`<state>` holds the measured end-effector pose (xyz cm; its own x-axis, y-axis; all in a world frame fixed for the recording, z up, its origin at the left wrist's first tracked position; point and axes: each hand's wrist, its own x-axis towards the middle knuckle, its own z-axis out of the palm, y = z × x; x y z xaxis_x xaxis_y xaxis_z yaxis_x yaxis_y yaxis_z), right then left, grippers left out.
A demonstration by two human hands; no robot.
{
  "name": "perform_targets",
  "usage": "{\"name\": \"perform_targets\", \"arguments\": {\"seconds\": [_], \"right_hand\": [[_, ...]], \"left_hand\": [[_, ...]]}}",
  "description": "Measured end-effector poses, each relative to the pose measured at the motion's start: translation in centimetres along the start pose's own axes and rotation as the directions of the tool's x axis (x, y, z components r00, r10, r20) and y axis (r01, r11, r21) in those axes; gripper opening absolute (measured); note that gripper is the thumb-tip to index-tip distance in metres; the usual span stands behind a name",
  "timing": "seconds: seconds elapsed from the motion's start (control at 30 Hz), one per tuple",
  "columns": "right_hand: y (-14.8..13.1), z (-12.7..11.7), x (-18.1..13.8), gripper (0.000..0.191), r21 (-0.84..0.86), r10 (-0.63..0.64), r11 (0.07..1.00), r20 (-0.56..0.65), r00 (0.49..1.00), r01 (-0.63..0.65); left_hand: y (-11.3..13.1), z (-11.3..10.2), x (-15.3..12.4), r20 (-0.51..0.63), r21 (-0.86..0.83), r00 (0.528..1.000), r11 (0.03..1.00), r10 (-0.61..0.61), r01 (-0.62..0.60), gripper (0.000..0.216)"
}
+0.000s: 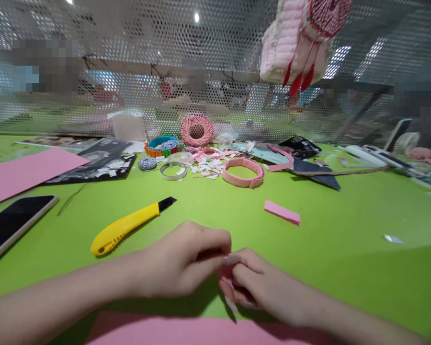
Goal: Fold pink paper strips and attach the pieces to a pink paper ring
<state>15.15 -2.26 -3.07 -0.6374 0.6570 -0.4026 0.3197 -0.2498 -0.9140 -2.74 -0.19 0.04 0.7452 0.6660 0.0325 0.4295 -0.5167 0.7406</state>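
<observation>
Apparently the strip [282,213], centre right, is done; my left hand [181,261] and right hand [260,283] pinch an unfinished pink piece [226,275].

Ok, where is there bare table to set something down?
Right side: between the pink strip, the right hand and the small pale scrap. Also between the tip of the yellow cutter and that strip. Crowded: along the mesh panel, with wound pink ring and white bits.

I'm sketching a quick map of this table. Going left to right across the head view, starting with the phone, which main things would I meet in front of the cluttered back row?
Phone → yellow cutter → left hand → right hand → loose pink strip → small pale scrap.
</observation>
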Motion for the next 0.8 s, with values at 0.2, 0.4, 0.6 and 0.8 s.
{"name": "perform_targets", "arguments": {"seconds": [0.2,0.4,0.6,0.8], "right_hand": [[0.9,0.0,0.4,0.025,-0.048,-0.038,0.998,-0.061,0.997,0.035],[0.6,-0.3,0.2,0.027,-0.057,-0.085,0.995,-0.077,0.993,0.081],[1.2,-1.0,0.7,0.026,-0.385,-0.203,0.914,-0.163,0.966,0.127],[1.6,-1.6,1.2,0.016,-0.655,-0.318,0.744,-0.167,0.933,0.136]], "left_hand": [[-0.1,1.4,0.2,0.009,-0.285,0.983,0.942,-0.181,0.176,0.031],[-0.6,2.4,-0.3,-0.239,-0.145,0.968,0.988,-0.078,0.044,0.021],[-1.0,2.5,-0.6,-0.098,0.047,0.995,0.999,-0.007,0.012,0.022],[-1.0,2.8,-1.0,-0.067,0.079,0.996,0.995,-0.054,0.060,0.016]]}}
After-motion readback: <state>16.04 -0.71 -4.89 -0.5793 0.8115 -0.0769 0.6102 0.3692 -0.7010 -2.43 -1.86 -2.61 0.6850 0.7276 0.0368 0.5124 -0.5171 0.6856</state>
